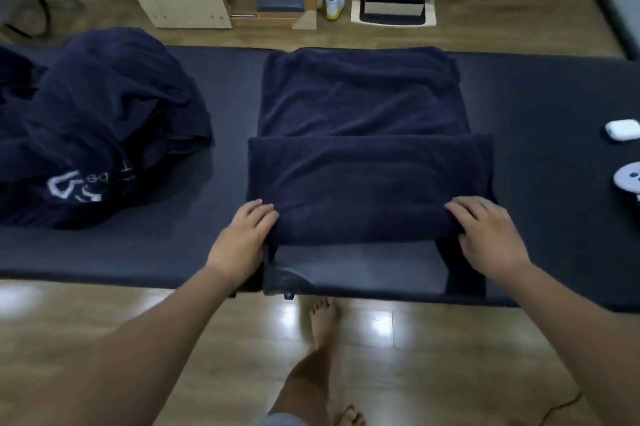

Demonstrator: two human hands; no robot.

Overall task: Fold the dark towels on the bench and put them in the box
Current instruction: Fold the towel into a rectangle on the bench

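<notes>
Navy towel (360, 107), terry, plain, lying mid-tabletop (540, 200) with its length running away from the person. Its near part is doubled over into a thick band whose long axis runs left to right. The band is slightly wider than the flat, wrinkled layer beyond it, which reaches the far edge. The left hand (242, 238) grasps the band's near left corner and the right hand (488, 235) its near right corner, fingers laid over the fold. A bare strip of padding separates the fold from the near edge. Open surface flanks the towel on both sides. Well to the left sits a pile (104, 121) of crumpled towels bearing a white logo. Near the right edge lie a white case (621, 129) and a round white device (630, 180).
</notes>
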